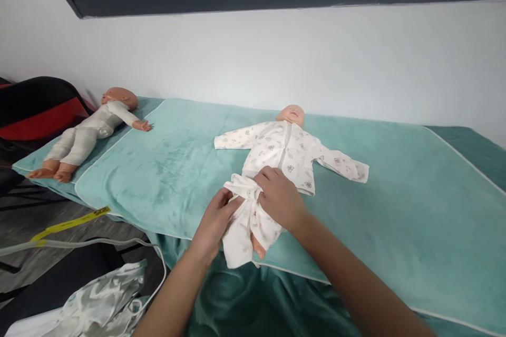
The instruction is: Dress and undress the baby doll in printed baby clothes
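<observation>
The dressed baby doll [291,114] lies face up in front of you on the teal blanket [395,221], its head toward the wall [237,58] and its legs toward you. It wears a white printed jacket [271,151], front closed, both sleeves spread out to the doll's sides. White printed pants [238,242] are at the doll's lower end, bunched at the waistband, and a bare foot [258,246] shows between the legs. Your left hand [215,218] pinches the waistband between thumb and fingers, on the left of the doll's lower body; your right hand [280,195] is curled over the same gathered fabric, just below the jacket hem. Well to the left of the dressed doll lies a second doll [90,127] in white wrapping. Nearer you, left of the dressed doll, sits crumpled green-and-white cloth [105,300].
</observation>
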